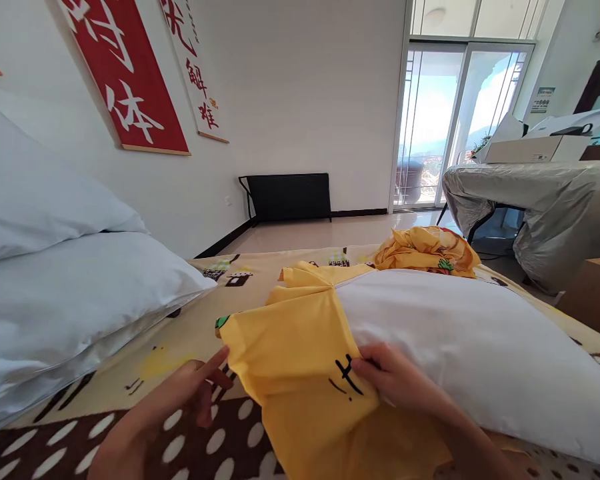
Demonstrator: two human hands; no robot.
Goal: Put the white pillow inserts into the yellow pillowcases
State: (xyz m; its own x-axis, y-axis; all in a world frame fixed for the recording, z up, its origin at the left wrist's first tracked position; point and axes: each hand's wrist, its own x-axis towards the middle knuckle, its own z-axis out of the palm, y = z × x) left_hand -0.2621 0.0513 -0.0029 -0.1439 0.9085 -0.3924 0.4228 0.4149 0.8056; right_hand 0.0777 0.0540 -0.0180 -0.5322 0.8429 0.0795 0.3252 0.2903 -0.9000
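Head view: yellow pillowcase point(295, 360) in the near middle, draped over the left end of a white pillow point(470, 340); most of the pillow lies bare to the right. How far the pillow reaches inside is hidden. Right hand point(387, 373) closed on the case's right-hand edge, thumb and fingers pinching cloth beside a black printed mark. Left hand point(200, 387) at the case's left edge, index finger extended to the fabric, other fingers loosely curled; cannot tell whether it grips any cloth.

Beneath all this, a patterned bedspread point(253, 263), cream with a brown, white-spotted band at the near side. Beyond the pillow, a crumpled orange-yellow cloth point(425, 250) (a small green print shows on it). At left, white pillows point(75, 293) lie stacked. Past the bed, a dark folded frame point(287, 197) leans at the wall; far right, a table under a silvery cover point(565, 207).
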